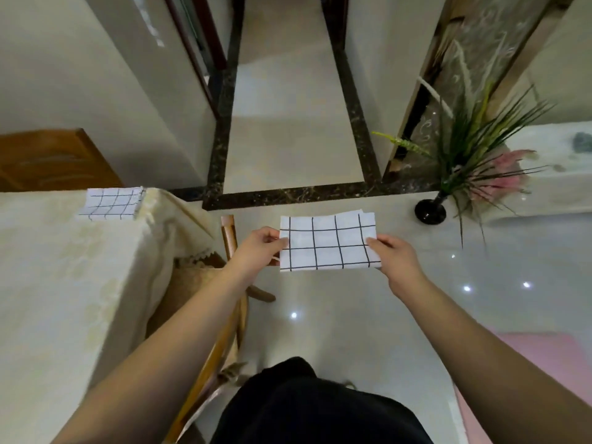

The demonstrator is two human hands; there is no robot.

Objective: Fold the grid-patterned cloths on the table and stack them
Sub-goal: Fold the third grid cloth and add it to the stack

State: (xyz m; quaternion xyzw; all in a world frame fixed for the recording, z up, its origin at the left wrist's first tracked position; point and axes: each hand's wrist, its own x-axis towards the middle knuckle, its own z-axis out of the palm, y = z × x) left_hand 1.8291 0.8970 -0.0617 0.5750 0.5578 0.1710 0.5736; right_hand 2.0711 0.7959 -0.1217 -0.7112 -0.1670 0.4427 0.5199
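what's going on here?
A person is folding grid-patterned cloths. Both hands hold one folded cloth in the air over the floor, beside the table: the left hand pinches its left edge, the right hand its right edge. A second folded cloth already lies at the table's far corner. The held one has not yet been stacked on it.

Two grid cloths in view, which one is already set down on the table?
The far cloth, lying folded at the table's far corner. The other cloth is off the table, held in the air by the left hand and right hand.
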